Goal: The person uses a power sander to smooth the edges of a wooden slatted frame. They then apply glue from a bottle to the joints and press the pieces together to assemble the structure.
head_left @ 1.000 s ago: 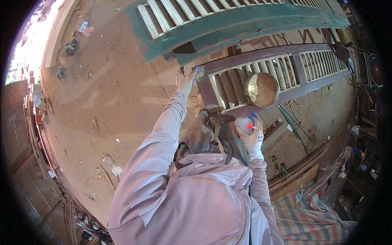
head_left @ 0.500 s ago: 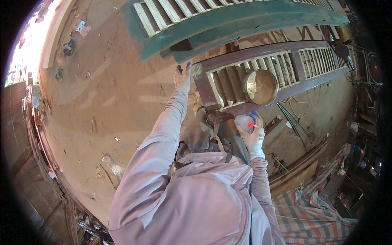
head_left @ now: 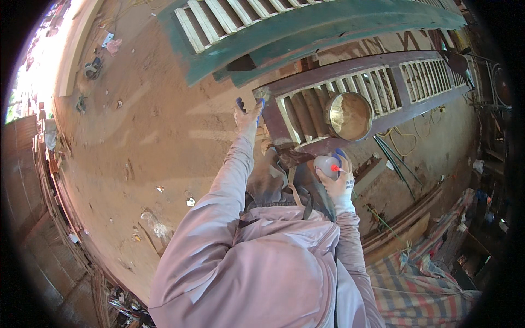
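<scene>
My right hand (head_left: 340,177), in a white glove with blue fingertips, is wrapped round a translucent squeeze bottle (head_left: 324,164) with a red tip. It is just in front of the near edge of a louvered panel (head_left: 279,123) with a purple-brown frame and pale slats. My left hand (head_left: 247,117), gloved the same way, is beside the panel's left end with fingers apart and nothing visible in them. Whether its fingertips touch the frame, I cannot tell. On the slats stands a round metal pan (head_left: 332,116) with brown contents, too unclear to name.
Beyond lies a green louvered panel (head_left: 262,45). A dark round object (head_left: 458,64) sits at the purple-brown panel's far right end. Yellow cord (head_left: 407,147), green rods (head_left: 395,158) and planks (head_left: 404,235) lie at the right, near a striped sheet (head_left: 426,295). Small litter dots the dirt floor (head_left: 136,153).
My left hand has moved slightly right and nearer to me, and its fingers look more spread. My right hand keeps hold of the squeeze bottle in nearly the same place.
</scene>
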A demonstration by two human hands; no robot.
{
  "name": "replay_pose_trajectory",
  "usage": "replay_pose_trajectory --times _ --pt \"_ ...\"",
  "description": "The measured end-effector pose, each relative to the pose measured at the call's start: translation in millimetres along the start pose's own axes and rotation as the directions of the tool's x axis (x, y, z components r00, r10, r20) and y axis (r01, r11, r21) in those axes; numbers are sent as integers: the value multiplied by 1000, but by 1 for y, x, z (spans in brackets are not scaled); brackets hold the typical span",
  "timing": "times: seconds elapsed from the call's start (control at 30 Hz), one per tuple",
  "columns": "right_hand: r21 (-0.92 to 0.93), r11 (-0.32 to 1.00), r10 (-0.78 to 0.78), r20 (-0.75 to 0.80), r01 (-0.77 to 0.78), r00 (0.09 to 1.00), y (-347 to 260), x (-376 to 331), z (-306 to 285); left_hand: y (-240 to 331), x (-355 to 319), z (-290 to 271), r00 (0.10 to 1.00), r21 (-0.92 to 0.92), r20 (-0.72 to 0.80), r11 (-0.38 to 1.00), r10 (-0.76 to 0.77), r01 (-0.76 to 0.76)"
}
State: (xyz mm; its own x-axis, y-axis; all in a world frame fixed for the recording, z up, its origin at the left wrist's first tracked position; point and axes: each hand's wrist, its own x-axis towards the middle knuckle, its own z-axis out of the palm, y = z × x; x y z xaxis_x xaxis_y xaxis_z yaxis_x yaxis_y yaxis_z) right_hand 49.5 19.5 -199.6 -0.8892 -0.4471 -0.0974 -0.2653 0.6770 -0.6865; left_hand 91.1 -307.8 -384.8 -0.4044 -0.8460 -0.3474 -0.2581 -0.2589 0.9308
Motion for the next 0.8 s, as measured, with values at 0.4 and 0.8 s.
replay_pose_trajectory --times 0.4,0.8 --pt "-17 1000 18 -12 -18 1000 -2 -11 -1 43 33 13 990 270 -118 957 -72 101" --pt "-16 999 49 -11 -49 999 -2 -21 -4 33 47 19 989 233 -125 967 -78 106"
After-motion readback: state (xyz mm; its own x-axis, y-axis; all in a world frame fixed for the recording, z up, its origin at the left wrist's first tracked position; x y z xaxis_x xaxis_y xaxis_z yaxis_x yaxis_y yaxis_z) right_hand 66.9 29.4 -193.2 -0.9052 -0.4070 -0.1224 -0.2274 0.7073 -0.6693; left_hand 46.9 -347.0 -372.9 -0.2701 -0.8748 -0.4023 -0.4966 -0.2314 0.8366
